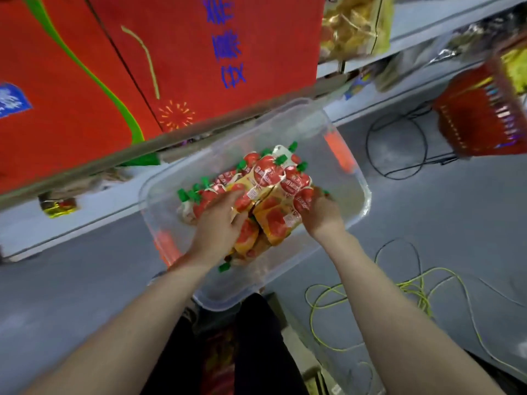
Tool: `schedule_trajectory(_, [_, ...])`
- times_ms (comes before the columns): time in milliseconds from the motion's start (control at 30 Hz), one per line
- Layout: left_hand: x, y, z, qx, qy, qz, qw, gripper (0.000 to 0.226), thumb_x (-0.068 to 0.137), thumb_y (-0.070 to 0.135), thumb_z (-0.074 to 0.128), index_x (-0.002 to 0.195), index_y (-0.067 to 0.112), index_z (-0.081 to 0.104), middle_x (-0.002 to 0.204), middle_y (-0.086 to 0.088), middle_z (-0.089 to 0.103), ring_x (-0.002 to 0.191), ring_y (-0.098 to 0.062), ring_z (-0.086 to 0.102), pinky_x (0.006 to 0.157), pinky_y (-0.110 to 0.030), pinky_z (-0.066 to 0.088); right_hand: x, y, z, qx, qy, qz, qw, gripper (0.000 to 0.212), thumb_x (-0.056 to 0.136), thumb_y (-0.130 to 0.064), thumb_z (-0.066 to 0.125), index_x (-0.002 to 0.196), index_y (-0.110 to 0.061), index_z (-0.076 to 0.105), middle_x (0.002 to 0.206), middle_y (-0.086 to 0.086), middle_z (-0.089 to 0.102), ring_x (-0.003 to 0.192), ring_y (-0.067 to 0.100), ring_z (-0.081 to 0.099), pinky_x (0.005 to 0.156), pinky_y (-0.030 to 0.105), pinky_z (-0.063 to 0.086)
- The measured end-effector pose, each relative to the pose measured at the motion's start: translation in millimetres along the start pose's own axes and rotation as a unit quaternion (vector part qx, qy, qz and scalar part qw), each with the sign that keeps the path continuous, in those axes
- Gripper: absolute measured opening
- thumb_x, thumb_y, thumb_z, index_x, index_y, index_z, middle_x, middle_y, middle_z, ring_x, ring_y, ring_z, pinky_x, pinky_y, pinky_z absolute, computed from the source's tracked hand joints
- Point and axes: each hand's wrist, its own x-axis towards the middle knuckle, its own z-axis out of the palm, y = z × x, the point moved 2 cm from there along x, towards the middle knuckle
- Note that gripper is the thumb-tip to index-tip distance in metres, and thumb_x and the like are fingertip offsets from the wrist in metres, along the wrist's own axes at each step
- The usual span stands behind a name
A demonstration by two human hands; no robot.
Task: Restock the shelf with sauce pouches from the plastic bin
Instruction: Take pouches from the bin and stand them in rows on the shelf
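A clear plastic bin (350,212) with orange latches sits on the grey floor below me. Inside it lie several red and yellow sauce pouches (268,178) with green caps. Both my hands are down in the bin. My left hand (219,220) presses on the left side of a bunch of pouches, fingers curled around them. My right hand (322,209) clasps the same bunch from the right. A grey shelf edge (176,138) runs diagonally above the bin.
Large red boxes (114,67) stand on the shelf at upper left. Yellow snack bags (353,24) hang at the top. A red basket (484,109) sits at upper right. Black cable (396,143) and yellow-green cable (413,286) lie looped on the floor to the right.
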Motion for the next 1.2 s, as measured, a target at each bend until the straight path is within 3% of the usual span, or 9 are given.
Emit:
schedule_trajectory(100, [49.1,-5.7,30.4,0.083,0.000,0.018,0.996,0.057,0.090,0.019,0.062,0.143,0.017,0.043,0.144,-0.009,0.048,0.128,-0.027,0.049,0.106,-0.036,0.039,36.2,-0.3,14.4,-0.140,-0.021,-0.034,0.989,0.044,0.097,-0.027,0.046,0.133,0.000,0.050,0.128,0.017,0.053,0.118,0.038,0.053,0.099,0.041,0.041])
schedule_trajectory(233, [87.8,-15.2,64.5,0.162,-0.029,0.001,0.986,0.072,0.091,0.023,0.063,0.151,0.015,0.024,0.155,-0.010,0.030,0.142,-0.030,0.028,0.117,-0.038,0.023,59.2,7.1,22.2,-0.146,-0.056,0.003,0.988,0.086,0.083,-0.063,0.059,0.139,-0.002,0.037,0.132,0.018,0.052,0.125,0.039,0.044,0.102,0.043,0.036])
schedule_trajectory(433, [111.3,-15.2,74.3,0.211,0.031,-0.023,0.977,0.067,0.074,0.027,0.079,0.131,0.015,0.044,0.125,-0.013,0.057,0.116,-0.031,0.050,0.099,-0.038,0.039,63.9,3.8,3.8,-0.174,-0.048,-0.012,0.984,0.067,0.082,-0.037,0.072,0.133,-0.007,0.041,0.134,0.018,0.051,0.126,0.038,0.044,0.101,0.042,0.037])
schedule_trajectory(600, [114.4,-20.6,62.6,0.184,-0.025,-0.016,0.983,0.049,0.082,0.027,0.072,0.124,0.011,0.053,0.123,-0.015,0.056,0.115,-0.035,0.053,0.091,-0.040,0.043,56.2,9.1,-14.9,0.015,-0.071,-0.055,0.996,0.049,0.071,-0.022,0.080,0.113,-0.009,0.057,0.111,0.011,0.066,0.108,0.033,0.059,0.090,0.036,0.046])
schedule_trajectory(733, [98.6,-20.5,35.1,0.030,0.090,-0.002,0.995,0.044,0.088,0.028,0.066,0.126,0.010,0.052,0.116,-0.012,0.060,0.105,-0.030,0.059,0.084,-0.036,0.046,49.9,4.9,-37.7,0.209,-0.027,-0.084,0.974,0.028,0.070,-0.005,0.077,0.073,-0.028,0.061,0.079,-0.002,0.064,0.074,0.016,0.059,0.072,0.027,0.047])
schedule_trajectory(833, [83.3,-5.4,13.5,-0.103,0.120,-0.013,0.987,0.041,0.093,0.031,0.061,0.130,0.018,0.048,0.115,0.002,0.065,0.102,-0.013,0.063,0.085,-0.031,0.052,53.9,-10.9,-42.2,0.290,-0.003,-0.146,0.946,0.034,0.070,0.000,0.076,0.072,-0.030,0.060,0.077,-0.005,0.065,0.070,0.010,0.059,0.067,0.022,0.048])
schedule_trajectory(967, [63.6,0.8,3.3,-0.130,0.115,-0.023,0.985,0.035,0.091,0.030,0.063,0.122,0.017,0.051,0.101,0.015,0.064,0.093,0.000,0.063,0.082,-0.033,0.056,63.1,-34.3,-34.2,0.397,0.018,-0.204,0.895,0.038,0.069,0.000,0.082,0.081,-0.030,0.061,0.071,-0.003,0.062,0.067,0.006,0.056,0.068,0.021,0.047])
schedule_trajectory(1100, [45.8,-7.6,-8.2,-0.158,0.169,-0.074,0.970,0.042,0.092,0.029,0.060,0.131,0.017,0.049,0.112,0.010,0.062,0.095,0.005,0.060,0.078,-0.013,0.050,65.8,-33.9,-16.3,0.500,0.097,-0.099,0.855,0.032,0.070,-0.014,0.087,0.092,-0.016,0.065,0.075,-0.006,0.062,0.072,0.011,0.061,0.070,0.031,0.054])
schedule_trajectory(1200, [30.8,-16.5,-17.8,-0.186,0.198,-0.105,0.957,0.045,0.093,0.028,0.060,0.135,0.019,0.046,0.117,0.009,0.062,0.100,0.002,0.060,0.075,-0.005,0.047,53.8,-33.4,4.3,0.531,0.175,0.065,0.826,0.059,0.066,-0.034,0.088,0.115,-0.021,0.058,0.107,0.002,0.060,0.099,0.019,0.062,0.089,0.042,0.055])
